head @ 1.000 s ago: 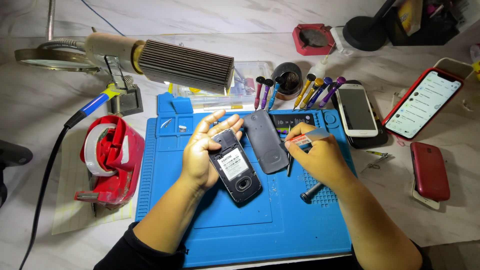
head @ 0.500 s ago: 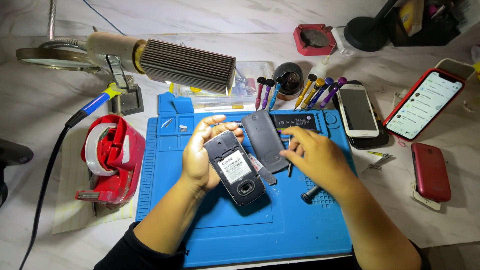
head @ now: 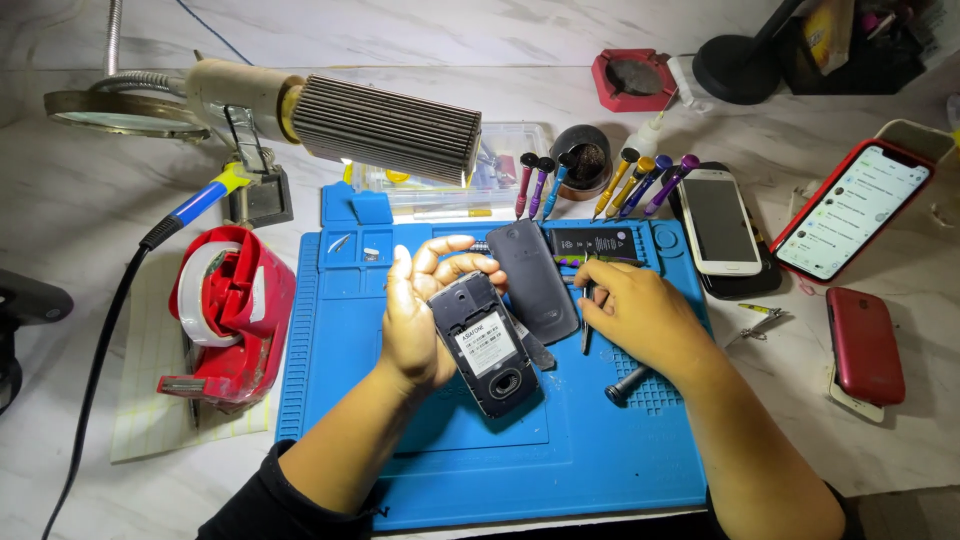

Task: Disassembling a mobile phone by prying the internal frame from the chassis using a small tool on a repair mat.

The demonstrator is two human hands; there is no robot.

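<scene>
Labels first, from your head camera: a white rectangular sticker sits on the opened back of the dark phone [head: 487,343], which lies at the centre of the blue work mat [head: 560,450]. At twelve o'clock from it, a black battery [head: 592,242] carries a pale printed strip. Just at one o'clock, touching the phone's upper edge, lies the grey back cover [head: 534,278].

Containers next: a clear plastic box [head: 500,165] at twelve o'clock holds small parts, too blurred to tell apart. Beside it a round dark cup [head: 583,155] stands among coloured screwdrivers [head: 640,180]. A red tape dispenser [head: 230,305] sits at nine o'clock, with a roll of clear tape inside.

Your left hand [head: 420,320] cradles the phone from its nine o'clock side, palm under the edge, fingers spread and curled over the top. Your right hand [head: 640,320] rests at three o'clock, knuckles up, fingers pinched narrowly on a thin dark tool [head: 586,325] pointing down at the mat.
</scene>
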